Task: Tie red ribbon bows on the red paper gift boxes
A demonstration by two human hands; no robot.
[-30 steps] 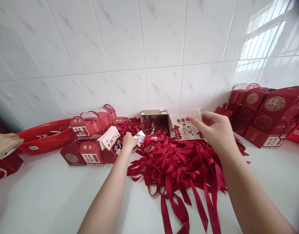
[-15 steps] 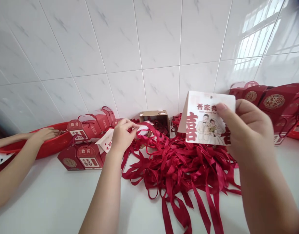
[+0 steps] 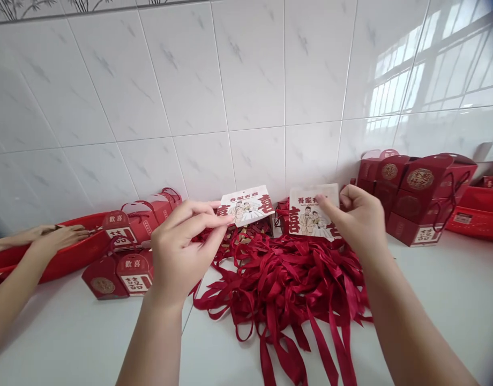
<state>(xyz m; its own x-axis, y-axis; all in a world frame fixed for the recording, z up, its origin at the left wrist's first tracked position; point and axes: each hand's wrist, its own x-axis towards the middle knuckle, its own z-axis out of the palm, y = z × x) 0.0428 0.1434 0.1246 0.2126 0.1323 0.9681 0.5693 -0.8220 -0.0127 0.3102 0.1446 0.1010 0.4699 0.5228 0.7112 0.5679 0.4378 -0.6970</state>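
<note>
My left hand (image 3: 190, 241) pinches the left edge of a white wedding card (image 3: 246, 206), which is tilted and shows a printed couple and red characters. A second wedding card (image 3: 308, 214) with the same print is upright in my right hand (image 3: 357, 217), thumb on its face. Both cards are held above a heap of dark red ribbons (image 3: 286, 279). The ribbons lie loose on the white table, their ends trailing towards me. Behind the left card, part of a box is hidden.
Red gift boxes (image 3: 134, 279) stand at the left, and more stacked gift boxes (image 3: 419, 187) at the right. A co-worker's hands (image 3: 61, 238) reach into a red basin (image 3: 81, 257). A red basket (image 3: 479, 214) sits far right. A tiled wall (image 3: 254, 80) closes the back.
My left hand, earlier at the ribbons, now grips a card held in front of me. My right hand has moved left and lower with its card. The view has tilted up slightly.
</note>
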